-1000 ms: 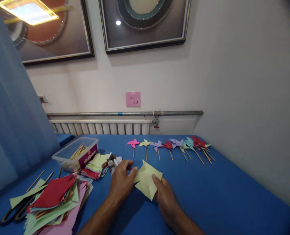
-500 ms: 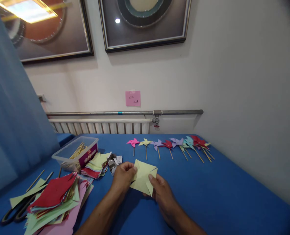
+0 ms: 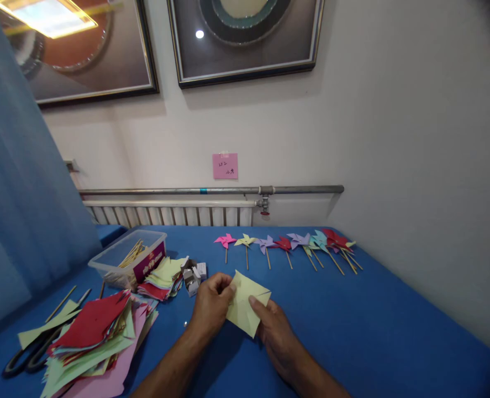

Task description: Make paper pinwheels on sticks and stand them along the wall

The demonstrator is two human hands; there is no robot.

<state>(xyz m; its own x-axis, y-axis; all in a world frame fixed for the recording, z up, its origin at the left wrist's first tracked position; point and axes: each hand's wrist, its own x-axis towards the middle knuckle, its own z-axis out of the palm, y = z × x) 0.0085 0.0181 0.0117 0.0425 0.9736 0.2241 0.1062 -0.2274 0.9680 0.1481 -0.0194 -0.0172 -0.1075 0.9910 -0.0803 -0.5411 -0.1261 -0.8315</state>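
A pale yellow paper square (image 3: 245, 309) with slits running in from its corners is held over the blue table (image 3: 352, 342). My left hand (image 3: 212, 303) pinches its left edge between thumb and fingers. At the lower right edge, my right hand (image 3: 274, 330) grips it with the thumb on top and the fingers underneath. Just beyond my left hand stands a small open box (image 3: 192, 276) of shiny metal pieces. A stack of cut paper squares (image 3: 162, 281) lies beside that box. Finished paper pinwheels (image 3: 266, 244) on sticks lie in a row at the back.
On the left are a clear plastic tub (image 3: 156, 239) of wooden sticks, a big pile of coloured paper (image 3: 91, 326) and black-handled scissors (image 3: 33, 362). A tiny shiny piece (image 3: 185, 324) lies near my left wrist. A blue curtain (image 3: 29, 177) hangs at the far left.
Both hands have shifted slightly right with the yellow paper, which has turned a little clockwise. My right thumb sits further in on the sheet. A tiny shiny piece now shows by my left wrist.
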